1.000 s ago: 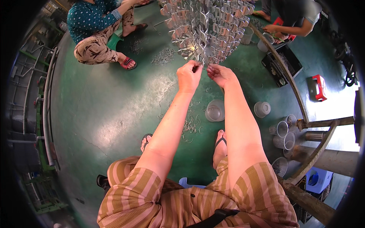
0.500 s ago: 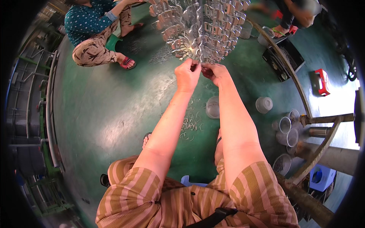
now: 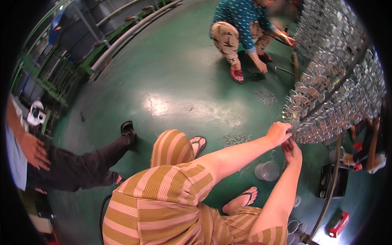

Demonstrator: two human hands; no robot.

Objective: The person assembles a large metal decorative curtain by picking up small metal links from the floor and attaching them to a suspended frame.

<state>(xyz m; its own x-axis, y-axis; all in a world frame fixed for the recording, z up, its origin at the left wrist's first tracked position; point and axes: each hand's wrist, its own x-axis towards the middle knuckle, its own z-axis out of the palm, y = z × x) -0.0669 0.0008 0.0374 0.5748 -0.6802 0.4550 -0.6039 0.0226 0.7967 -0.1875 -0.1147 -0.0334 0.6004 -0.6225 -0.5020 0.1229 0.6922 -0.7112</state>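
Observation:
A dense hanging cluster of small bent metal pieces (image 3: pixel 326 90), silvery with some coppery faces, fills the upper right. At its lower tip my left hand (image 3: pixel 279 134) is closed in a pinch, its fingertips against the cluster. Just below it, my right hand (image 3: pixel 292 152) reaches up with its fingers drawn together by the lowest pieces. What either hand pinches is too small and covered to make out. Under my forearms, loose curved metal pieces (image 3: pixel 237 139) lie scattered on the green floor. Beside them stands a clear plastic tub (image 3: pixel 267 171).
A co-worker in a teal top (image 3: pixel 241 24) squats beyond, one hand near another pile of pieces (image 3: pixel 265 98). Someone in dark trousers (image 3: pixel 77 167) is close on my left. A curved rail (image 3: pixel 326 204), a black crate (image 3: pixel 332 181) and a red stool (image 3: pixel 339 224) are at right.
My view has turned left, so the cluster and my hands now appear farther right. The person in dark trousers has come into view. The squatting co-worker now reaches down toward the floor.

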